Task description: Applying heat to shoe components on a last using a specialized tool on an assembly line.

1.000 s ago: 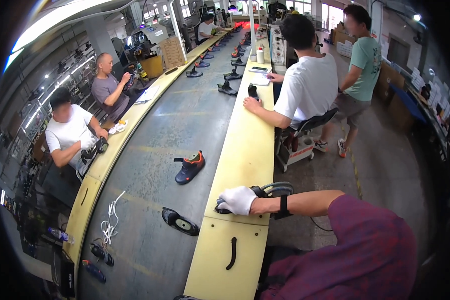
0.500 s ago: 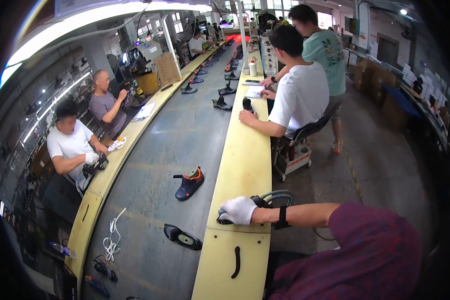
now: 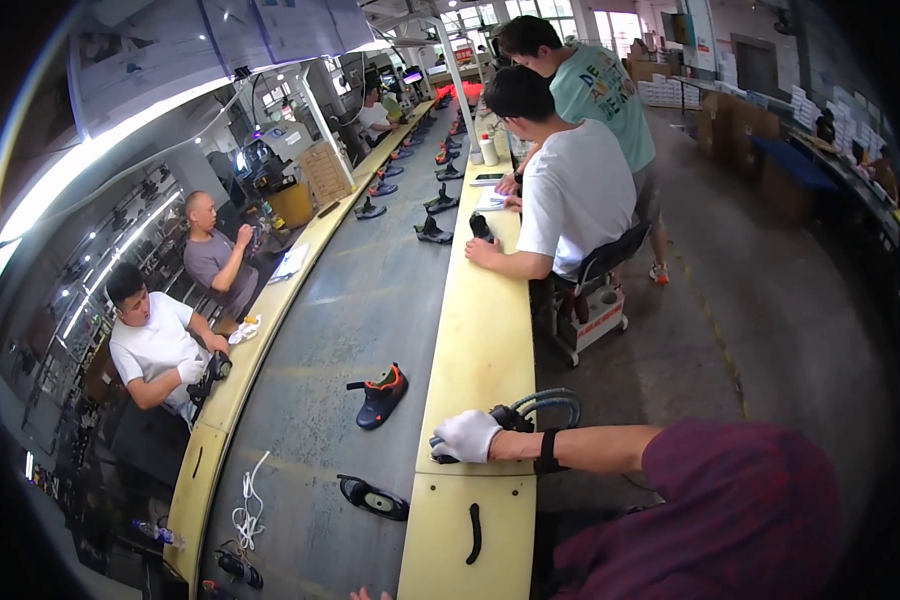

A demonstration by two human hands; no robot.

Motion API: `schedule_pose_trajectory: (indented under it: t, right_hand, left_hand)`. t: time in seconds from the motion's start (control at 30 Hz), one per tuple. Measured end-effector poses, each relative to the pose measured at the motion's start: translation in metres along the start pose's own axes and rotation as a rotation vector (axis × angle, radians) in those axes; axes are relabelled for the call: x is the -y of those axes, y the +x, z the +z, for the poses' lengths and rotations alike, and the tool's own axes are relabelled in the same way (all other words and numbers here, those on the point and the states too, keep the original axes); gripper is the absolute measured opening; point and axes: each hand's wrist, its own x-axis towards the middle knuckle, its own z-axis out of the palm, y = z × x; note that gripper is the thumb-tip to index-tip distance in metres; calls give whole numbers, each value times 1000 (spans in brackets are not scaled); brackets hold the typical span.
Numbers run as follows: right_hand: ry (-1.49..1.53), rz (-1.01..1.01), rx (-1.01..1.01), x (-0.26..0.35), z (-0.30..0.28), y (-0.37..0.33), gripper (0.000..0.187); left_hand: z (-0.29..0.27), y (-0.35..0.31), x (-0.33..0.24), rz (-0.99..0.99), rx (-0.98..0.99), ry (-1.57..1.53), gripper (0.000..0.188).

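On the yellow bench point(image 3: 480, 340) beside the conveyor point(image 3: 320, 330), our gloved right hand point(image 3: 467, 437) grasps one dark item point(image 3: 444, 459), fingers curled down over the end nearest the belt; the glove hides too much for us to name it. We judge that the flat top backs it from below, so a hold from above keeps it steady. Just behind that wrist we see at least two looped hoses point(image 3: 548, 393), arching clear of our forearm. Only fingertips of our left hand point(image 3: 370, 594) show at the lower edge, and we cannot tell whether they grip anything.

Near us on the belt we count one upright orange-collared shoe point(image 3: 380, 400), probably stood on its sole for stability, and one low dark shoe point(image 3: 373, 499) close to our bench edge. Across from these lie one white cord point(image 3: 248, 515), loosely bunched, and one dark shoe by the far side point(image 3: 238, 567). We count one black curved strip point(image 3: 474, 533) on our bench and at least five co-workers point(image 3: 580, 180) along the line.
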Motion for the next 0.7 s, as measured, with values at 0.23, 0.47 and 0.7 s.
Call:
schedule_pose_trajectory:
  t: [0.23, 0.47, 0.7]
  right_hand:
    - [-16, -22, -9, -2, 14, -1, 25]
    - [-1, -50, -64, -5, 0, 15, 29]
    - [46, -59, -115, -18, 13, 4, 31]
  left_hand:
    - [44, 64, -67, 27, 125, -425, 71]
    - [47, 116, -132, -100, 80, -517, 82]
    - [69, 157, -153, -207, 214, -576, 93]
